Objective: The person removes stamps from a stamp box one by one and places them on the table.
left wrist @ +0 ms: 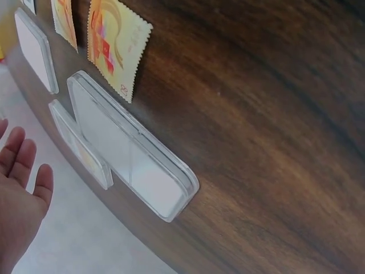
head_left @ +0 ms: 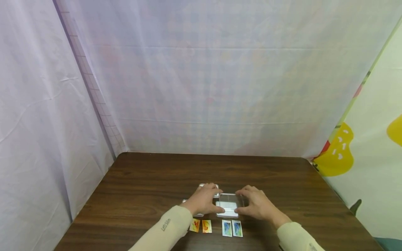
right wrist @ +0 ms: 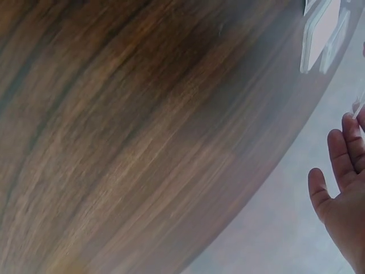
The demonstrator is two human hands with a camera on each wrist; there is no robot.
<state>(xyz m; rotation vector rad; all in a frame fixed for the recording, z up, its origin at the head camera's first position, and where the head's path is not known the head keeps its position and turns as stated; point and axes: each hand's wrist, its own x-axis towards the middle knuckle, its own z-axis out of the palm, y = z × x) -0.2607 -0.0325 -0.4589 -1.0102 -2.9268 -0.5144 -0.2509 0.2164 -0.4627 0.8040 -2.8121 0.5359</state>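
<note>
A clear plastic lid (head_left: 231,198) is held up between my two hands, above a flat white-backed case (head_left: 226,211) on the table. On its left side, my left hand (head_left: 203,201) grips the lid with thumb and fingertips at the edge. Opposite, my right hand (head_left: 258,205) pinches the right edge; a bit of clear plastic shows at its fingertips in the right wrist view. Two orange-yellow stamps (head_left: 207,226) and two blue-green stamps (head_left: 227,228) lie nearer me. Under the left forearm, a clear case (left wrist: 131,148) is partly hidden in the head view.
Another clear case (left wrist: 82,145) with something yellowish inside lies beyond the left hand. Everything sits on a dark wood-grain table (head_left: 150,181). White curtains (head_left: 207,87) hang behind and left; a fruit-patterned cloth (head_left: 370,181) hangs at the right.
</note>
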